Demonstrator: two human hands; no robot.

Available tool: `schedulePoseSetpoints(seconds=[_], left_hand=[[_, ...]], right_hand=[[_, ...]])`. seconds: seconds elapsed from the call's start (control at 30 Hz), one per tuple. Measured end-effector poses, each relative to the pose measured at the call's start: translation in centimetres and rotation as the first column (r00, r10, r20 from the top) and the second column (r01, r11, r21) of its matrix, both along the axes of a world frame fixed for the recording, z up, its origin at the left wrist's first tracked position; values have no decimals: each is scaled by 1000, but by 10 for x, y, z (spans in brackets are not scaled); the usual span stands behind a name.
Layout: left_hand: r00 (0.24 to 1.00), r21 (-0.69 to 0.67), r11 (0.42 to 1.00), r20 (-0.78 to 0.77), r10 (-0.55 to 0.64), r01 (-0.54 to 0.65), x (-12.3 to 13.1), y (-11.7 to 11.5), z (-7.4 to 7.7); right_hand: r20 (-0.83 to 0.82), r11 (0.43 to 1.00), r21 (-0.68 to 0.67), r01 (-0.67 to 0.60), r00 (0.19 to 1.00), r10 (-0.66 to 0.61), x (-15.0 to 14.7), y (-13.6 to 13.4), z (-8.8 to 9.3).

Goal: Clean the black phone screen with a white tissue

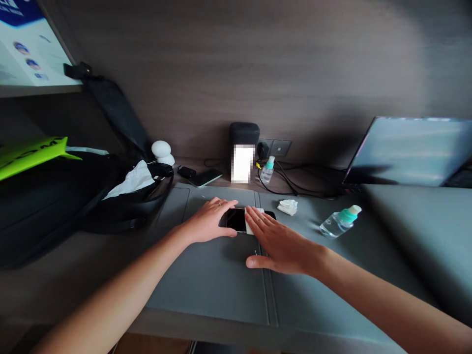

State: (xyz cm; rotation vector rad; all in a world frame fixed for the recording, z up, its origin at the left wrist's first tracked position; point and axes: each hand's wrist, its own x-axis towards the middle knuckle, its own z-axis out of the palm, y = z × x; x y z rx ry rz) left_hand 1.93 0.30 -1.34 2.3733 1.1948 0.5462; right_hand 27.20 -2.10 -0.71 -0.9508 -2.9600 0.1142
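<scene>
A dark smartphone (236, 220) lies flat on the grey desk mat, screen up. My left hand (208, 222) steadies its left end, with the thumb at the near edge and the fingers at the far edge. A ring sits on one finger. Over the phone's right part, my right hand (280, 243) lies flat with straight fingers on a folded white tissue (251, 227). Its thumb sticks out apart, above the mat. Part of the tissue and of the screen is hidden under the right fingers.
Right of my hands lie a crumpled tissue (287, 207) and a tipped spray bottle (339, 222); another spray bottle (267, 171) stands behind. A black speaker (245, 132), cables, and a second phone (206, 177) are at the back. A black bag (55, 211) is left, a laptop (409, 152) right.
</scene>
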Motion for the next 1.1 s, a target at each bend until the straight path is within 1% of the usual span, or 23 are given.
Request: schedulePoseSetpoints(seconds=[0.13, 0.3, 0.47, 0.63, 0.8, 0.93, 1.1], left_hand=[[1000, -1, 1000, -5, 0, 0, -1, 0, -1], [1000, -20, 1000, 14, 9, -8, -2, 2, -2], [1000, -34, 999, 20, 11, -10, 0, 2, 1], [1000, -64, 998, 23, 16, -15, 0, 1, 3], [1000, -59, 998, 25, 14, -13, 0, 2, 3], [999, -44, 999, 27, 19, -17, 0, 2, 3], [1000, -18, 1000, 31, -1, 2, 0, 3, 1]], right_hand=[[29, 999, 6, 48, 998, -48, 18, -3, 2], [11, 997, 19, 81, 997, -81, 38, -10, 2], [23, 992, -6, 127, 992, -127, 48, -19, 2], [52, 987, -30, 156, 987, -154, 48, -30, 6], [60, 988, 8, 153, 986, -154, 45, -34, 6], [63, 989, 32, 143, 987, -145, 37, -34, 5], [35, 992, 19, 123, 992, -124, 20, -33, 7]])
